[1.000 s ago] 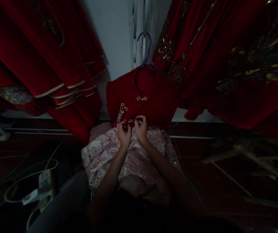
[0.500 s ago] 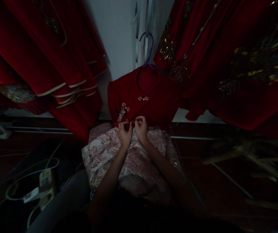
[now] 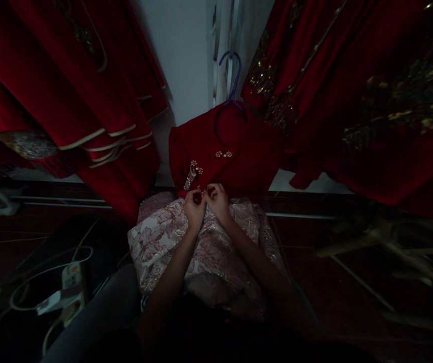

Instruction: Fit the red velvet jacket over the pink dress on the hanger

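A red garment with a round neckline hangs from a purple hanger. On its front are a beaded flower clasp and a longer beaded ornament with a pendant. My left hand and my right hand meet at the garment's lower front, thumbs and forefingers pinched close together. Something tiny lies between the fingertips; it is too small and dark to name. Under my wrists spreads a pink and white floral cloth with shiny thread, over my lap.
Red garments with pale edging hang at left, and gold-embroidered red garments at right. On the lower left lies a power strip with a white cable. Wooden bars stand at the right, blurred.
My right hand has shifted slightly left and down, so its fingertips now meet those of my left hand. The left hand and the garment stay nearly in place.
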Tool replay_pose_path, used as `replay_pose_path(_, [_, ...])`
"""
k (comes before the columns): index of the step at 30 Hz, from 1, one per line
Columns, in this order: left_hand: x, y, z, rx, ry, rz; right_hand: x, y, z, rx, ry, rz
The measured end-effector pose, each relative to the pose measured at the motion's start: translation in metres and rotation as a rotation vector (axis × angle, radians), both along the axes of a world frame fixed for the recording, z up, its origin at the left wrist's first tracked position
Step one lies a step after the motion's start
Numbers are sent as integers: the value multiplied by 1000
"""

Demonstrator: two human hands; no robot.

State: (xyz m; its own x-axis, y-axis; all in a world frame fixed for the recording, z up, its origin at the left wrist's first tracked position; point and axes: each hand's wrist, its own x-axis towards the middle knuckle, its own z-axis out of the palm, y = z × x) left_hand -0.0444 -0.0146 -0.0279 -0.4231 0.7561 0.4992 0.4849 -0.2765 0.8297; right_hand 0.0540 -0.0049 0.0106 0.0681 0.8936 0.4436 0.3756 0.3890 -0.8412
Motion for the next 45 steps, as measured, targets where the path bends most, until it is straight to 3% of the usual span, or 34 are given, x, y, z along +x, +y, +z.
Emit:
replay_pose_path(6, [0, -4, 4, 69, 18, -40, 5, 6, -7, -5, -7, -7])
replay_pose_path(11, [0, -3, 4, 52, 61, 4, 7, 7, -11, -12, 40, 31])
replay_pose_path(26, [0, -6, 6, 39, 13, -37, 8, 5, -8, -25, 128, 48])
replay_pose_path(35, [-1, -3, 2, 56, 103, -77, 8, 4, -9, -19, 157, 84])
replay_pose_path(45, [0, -5, 7, 32, -39, -49, 8, 2, -4, -13, 114, 82])
